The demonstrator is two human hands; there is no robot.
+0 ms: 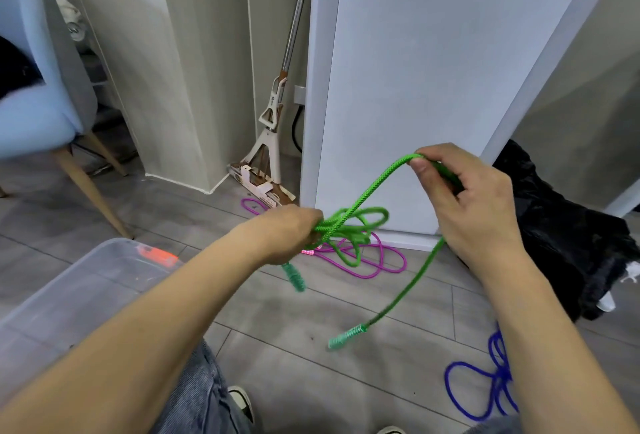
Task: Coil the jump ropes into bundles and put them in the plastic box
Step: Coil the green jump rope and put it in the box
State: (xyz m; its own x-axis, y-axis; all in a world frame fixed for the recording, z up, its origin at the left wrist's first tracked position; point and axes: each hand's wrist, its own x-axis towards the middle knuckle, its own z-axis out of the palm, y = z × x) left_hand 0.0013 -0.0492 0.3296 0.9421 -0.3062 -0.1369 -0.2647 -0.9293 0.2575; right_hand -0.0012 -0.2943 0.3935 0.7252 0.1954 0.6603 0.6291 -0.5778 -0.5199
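Note:
A green jump rope (360, 205) is held in the air between both hands. My left hand (287, 232) grips a bunch of its loops, and one green handle (294, 277) hangs below that fist. My right hand (464, 198) pinches a strand higher up; from it the rope drops to the other handle (346, 336), which dangles above the floor. A purple jump rope (377, 260) lies loose on the floor behind the green loops. A blue jump rope (485, 385) lies on the floor at the lower right. The clear plastic box (86, 281) stands at the lower left.
A mop (273, 114) leans in the corner beside a white panel (433, 69). A black bag (568, 236) lies at the right. A light blue chair (38, 101) with wooden legs stands at the left. My shoe (242, 402) shows at the bottom.

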